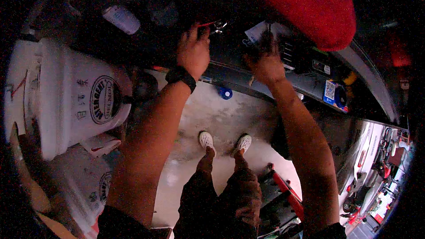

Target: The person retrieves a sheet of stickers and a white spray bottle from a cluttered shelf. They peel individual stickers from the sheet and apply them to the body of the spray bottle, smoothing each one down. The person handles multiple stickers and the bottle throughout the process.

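Inside a dark shelf or drawer, my left hand [194,55], with a black watch [181,79] at the wrist, reaches in with its fingers apart and pointing away. Just beyond its fingertips lies a small shiny metal item [218,27] beside a thin red piece; I cannot make out their kind. My right hand [268,67] is farther right, its fingers dark and smeared by motion. Next to those fingers is a white printed card or packet [254,32]. Whether the right hand grips anything is hidden.
A red cloth-like bulk [310,9] hangs over the far right. A white can [121,19] lies at the far left. White buckets [66,102] stand left, a blue roll [226,92] is below the edge, and a red-edged case [285,190] sits by my legs.
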`<state>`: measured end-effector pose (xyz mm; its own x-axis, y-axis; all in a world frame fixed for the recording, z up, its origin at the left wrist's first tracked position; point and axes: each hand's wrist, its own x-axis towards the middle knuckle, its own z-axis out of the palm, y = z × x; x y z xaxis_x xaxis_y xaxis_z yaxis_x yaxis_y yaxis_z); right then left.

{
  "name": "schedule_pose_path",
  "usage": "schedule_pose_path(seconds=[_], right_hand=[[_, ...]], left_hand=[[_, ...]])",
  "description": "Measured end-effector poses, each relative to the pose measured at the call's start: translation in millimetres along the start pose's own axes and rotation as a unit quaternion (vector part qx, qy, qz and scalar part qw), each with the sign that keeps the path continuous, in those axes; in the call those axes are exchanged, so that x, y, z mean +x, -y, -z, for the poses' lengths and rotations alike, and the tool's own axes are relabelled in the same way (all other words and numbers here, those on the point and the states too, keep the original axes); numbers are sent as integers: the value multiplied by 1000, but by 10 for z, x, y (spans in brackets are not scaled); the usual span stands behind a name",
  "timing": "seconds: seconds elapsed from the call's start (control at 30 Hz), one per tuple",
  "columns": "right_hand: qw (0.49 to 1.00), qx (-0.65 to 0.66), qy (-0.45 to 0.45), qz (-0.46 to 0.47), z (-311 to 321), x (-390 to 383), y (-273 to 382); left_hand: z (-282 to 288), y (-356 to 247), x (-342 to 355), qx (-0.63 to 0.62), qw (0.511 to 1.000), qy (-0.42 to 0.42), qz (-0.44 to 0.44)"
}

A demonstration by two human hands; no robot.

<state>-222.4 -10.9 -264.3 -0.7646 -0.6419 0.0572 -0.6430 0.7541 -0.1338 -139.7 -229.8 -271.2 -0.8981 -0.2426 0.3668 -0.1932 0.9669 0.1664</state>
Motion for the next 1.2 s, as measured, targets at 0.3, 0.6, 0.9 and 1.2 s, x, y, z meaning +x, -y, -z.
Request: schedule_pose_path(seconds=[0.3, 0.6, 0.9, 1.2], right_hand=[[996, 55, -69, 14, 52, -18, 291], [986, 27, -157, 38, -158, -55, 195], [990, 43, -130, 30, -236, -122, 100], [973, 211, -66, 59, 263, -508, 51]], left_hand=[[-36, -137, 37, -58, 997, -7, 50], [-92, -329, 163, -106, 993, -28, 35], [-74, -602, 326, -67, 990, -98, 77], [-24, -635, 41, -196, 972, 25, -130]])
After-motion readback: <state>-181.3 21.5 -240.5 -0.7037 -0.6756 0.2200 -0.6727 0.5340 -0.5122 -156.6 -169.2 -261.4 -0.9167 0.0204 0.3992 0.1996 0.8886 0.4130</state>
